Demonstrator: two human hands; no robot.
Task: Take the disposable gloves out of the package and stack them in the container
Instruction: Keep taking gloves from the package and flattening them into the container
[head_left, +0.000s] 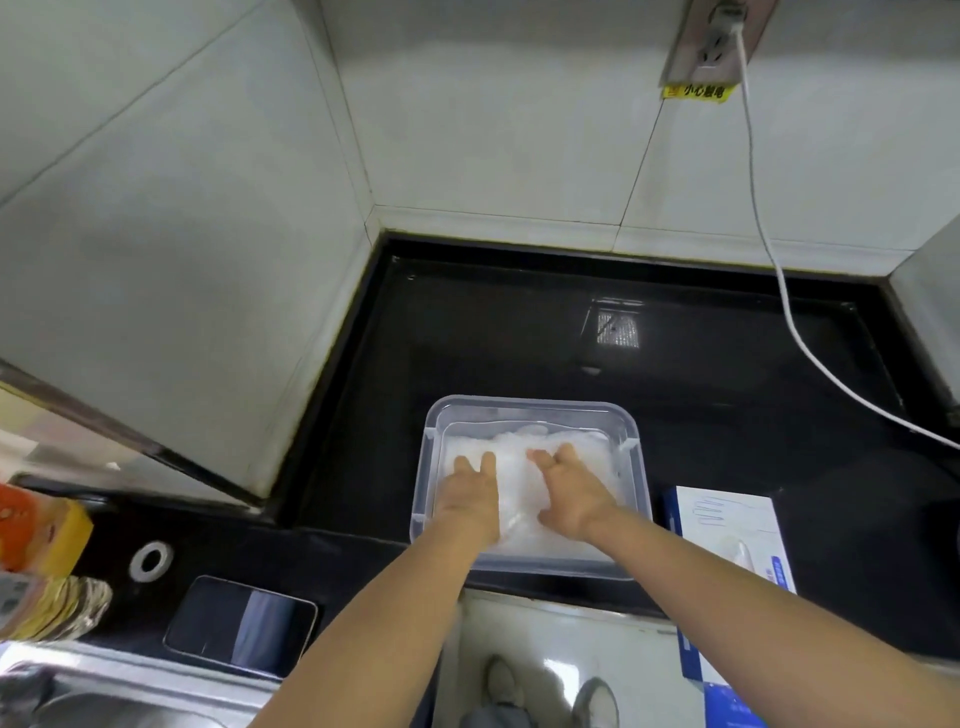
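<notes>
Surface: glossy black countertop (519, 338), set into a corner of pale tiled wall (208, 208). I log items from the left.

- Far left edge: an orange package (36, 525), with crumpled foil (62, 608) just below it. Both are blurred and I cannot read any print.
- Lower left corner: part of a steel sink (104, 696).
- A white ring (151, 559) lies flat on the counter. Near it, a dark phone (240, 626) lies screen up by the front edge.
- Centre: a clear plastic container (530, 404), rectangular with no lid on it, sits at the counter's front edge. A pile of translucent white disposable gloves (519, 467) fills its bottom.
- Left hand (470, 493): inside the container, palm down, fingers straight, lying flat on the left half of the pile. It grasps nothing.
- Right hand (571, 493): also inside, palm down, fingers spread and extended on the right half of the pile. It grasps nothing either. The two hands are close but apart.
- Just right of the container: the white and blue glove box (727, 545), lying flat.
- Upper right: a wall socket (711, 47), from which a white cable (769, 249) runs down across the counter and off the right edge.
</notes>
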